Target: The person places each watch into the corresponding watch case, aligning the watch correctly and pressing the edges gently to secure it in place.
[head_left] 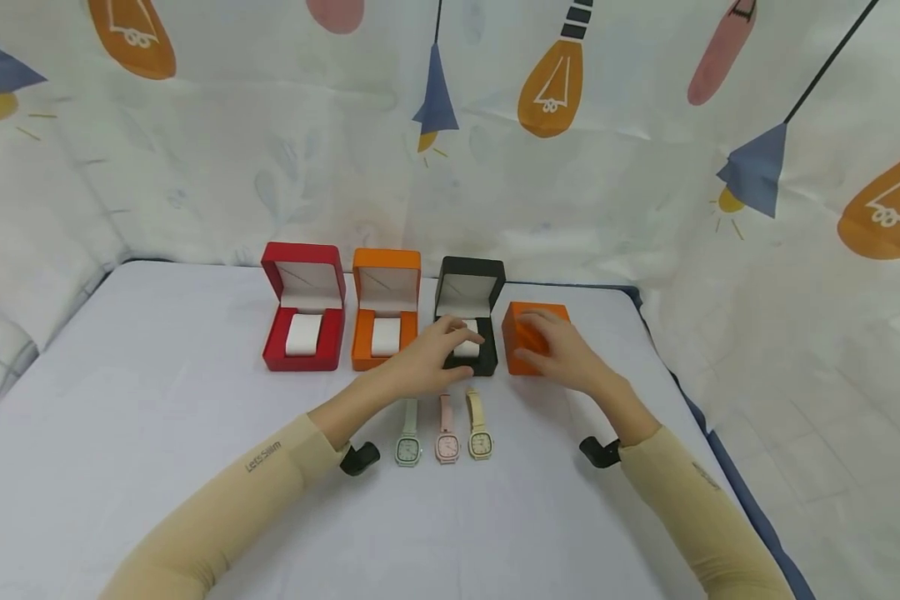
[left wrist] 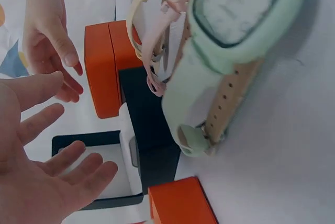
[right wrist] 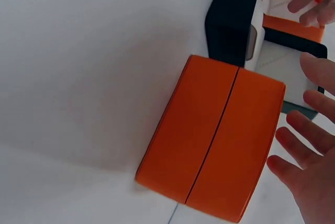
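My right hand is over the closed orange watch box, fingers spread; the right wrist view puts its fingertips beside the lid, and contact is hard to tell. My left hand hovers in front of the open black watch box, fingers spread, holding nothing and partly covering the white cushion inside. Nearer to me, three watches lie in a row on the table: a pale green watch, a pink watch and a yellow watch. In the left wrist view the green watch looms close.
Left of the black box stand an open orange watch box and an open red watch box, each with a white cushion. They sit on a white-covered table. A printed curtain hangs behind the table's far edge.
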A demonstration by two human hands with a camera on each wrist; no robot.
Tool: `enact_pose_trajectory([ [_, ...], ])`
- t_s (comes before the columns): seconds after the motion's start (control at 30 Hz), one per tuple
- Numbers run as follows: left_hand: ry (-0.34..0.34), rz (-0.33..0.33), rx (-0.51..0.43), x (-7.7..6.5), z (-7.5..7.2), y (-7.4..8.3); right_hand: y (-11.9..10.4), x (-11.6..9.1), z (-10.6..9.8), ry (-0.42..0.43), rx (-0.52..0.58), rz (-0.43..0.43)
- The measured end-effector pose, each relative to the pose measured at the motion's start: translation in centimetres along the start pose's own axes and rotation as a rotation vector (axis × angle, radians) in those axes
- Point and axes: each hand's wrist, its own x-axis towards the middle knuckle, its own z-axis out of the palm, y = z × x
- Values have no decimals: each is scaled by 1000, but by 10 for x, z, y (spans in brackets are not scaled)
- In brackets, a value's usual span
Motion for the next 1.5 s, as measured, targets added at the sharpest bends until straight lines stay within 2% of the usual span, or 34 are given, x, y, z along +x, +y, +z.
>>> enact_pose_trajectory([
  [0.3,-14,-57,-26,-21,-4,-8,-14,19,11,-102,-68,-28],
  [0.47,8,-36,-35,-31,-7,-10,-23,30,16,-166,-134,-64],
  [0.63,19,-10,-68,-41,-10,-11,-29,40,21,-192,-181,-89],
  [0.93,17,-17,-145,-55,-10,-19,-35,56,33,-256,-262,-9],
  [1.17,13,-45,-202,-65,-9,-23,-32,64,43,-260,-255,37],
  [1.5,21,-94,-351,-81,-4,-32,-36,73,46,-284,-262,86],
])
